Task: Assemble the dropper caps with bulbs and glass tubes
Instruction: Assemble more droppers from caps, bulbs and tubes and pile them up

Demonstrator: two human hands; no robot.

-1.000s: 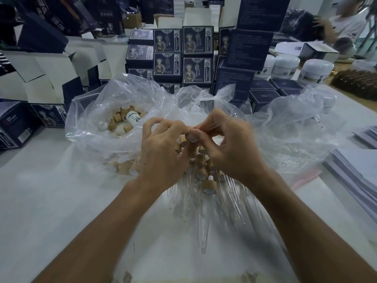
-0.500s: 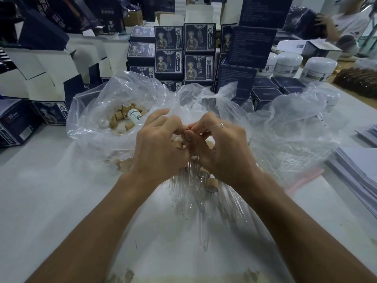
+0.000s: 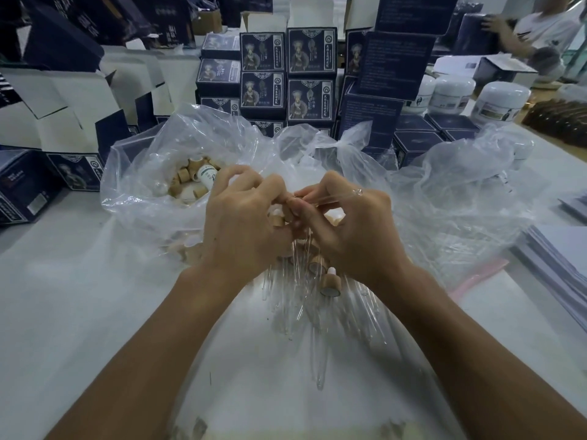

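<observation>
Clear plastic bags [image 3: 460, 185] spread across the middle of the white table [image 3: 63, 296], crumpled and open. The left bag holds loose tan dropper caps [image 3: 184, 177] and a small white labelled bottle [image 3: 206, 174]. Behind the bags stand stacks of dark blue printed cartons [image 3: 287, 74], with unfolded cartons showing white insides [image 3: 47, 106] to the left. White lidded jars [image 3: 500, 101] stand at the back right, next to a row of brown objects too blurred to identify. A stack of pale sheets [image 3: 559, 265] lies at the right edge, cut off by the frame. Another person's arm and sleeve [image 3: 521, 33] show at the top right corner.

Both hands meet over the bags. The left hand [image 3: 244, 223] curls its fingers around a tan cap [image 3: 278, 219], which it mostly hides. The right hand [image 3: 352, 230] pinches a glass tube [image 3: 333, 198] between thumb and forefinger; the tube's rounded end points right, past the knuckles, and its other end meets the cap at the fingertips. Whether the tube has already entered the cap cannot be told.

Below the hands lies a pile of glass tubes [image 3: 320, 344] on plastic, hard to count because they are clear. A few assembled caps with white bulbs [image 3: 330, 281] rest among them, just under the right wrist.
</observation>
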